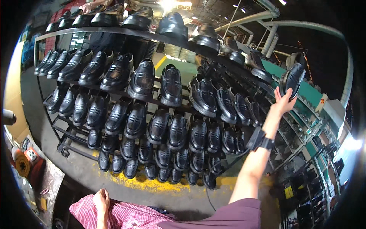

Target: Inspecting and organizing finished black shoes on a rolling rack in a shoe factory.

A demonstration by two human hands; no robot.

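Note:
At the upper right my right arm reaches out, and my right hand (285, 101) is closed on the toe end of a black shoe (292, 78). That shoe is tilted, beside the end of the rack's top tier. Directly behind it another dark shoe (296, 59) shows in part. Low at the left, my left hand (101, 200) is closed in front of a pink checkered cloth (127, 214) at my body. Whether its curled fingers grip anything is hidden. A dark band with a black box (258, 141) sits on my right forearm.
A dark metal rack (42, 86) stands across the view, with several tiers of black shoes (142, 78). Yellow floor paint (146, 182) runs beneath it. A worn workbench (51, 175) with an orange device (32, 154) is at the left. Green shelving (301, 126) stands at the right.

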